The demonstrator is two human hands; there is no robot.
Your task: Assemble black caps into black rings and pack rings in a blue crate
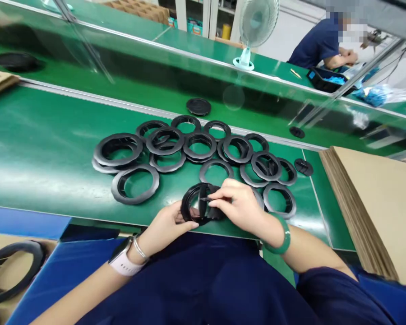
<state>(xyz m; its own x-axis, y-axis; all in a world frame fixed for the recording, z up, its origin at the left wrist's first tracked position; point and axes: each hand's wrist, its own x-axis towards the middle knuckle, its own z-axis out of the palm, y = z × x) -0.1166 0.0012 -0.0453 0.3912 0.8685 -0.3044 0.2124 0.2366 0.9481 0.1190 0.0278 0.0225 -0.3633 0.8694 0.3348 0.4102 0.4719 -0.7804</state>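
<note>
My left hand (pixel 167 225) is closed around the near left side of a black plastic ring (pixel 186 204) at the front edge of the green table. A thin black disc (pixel 202 204) stands on edge within the ring's opening. My right hand (pixel 239 205) pinches a small stem on that disc between thumb and fingers. Whether the disc is joined to the ring cannot be made out. Just beyond my hands lie several similar black rings (pixel 135 184), some stacked or overlapping, a few with dark pieces inside.
Flat cardboard sheets (pixel 375 203) are stacked at the right. A clear panel runs along the table's back, with a round black disc (pixel 198 107) near it. Another black ring (pixel 13 271) lies low at left. Across the panel are a fan (pixel 257 22) and a seated person (pixel 320 43).
</note>
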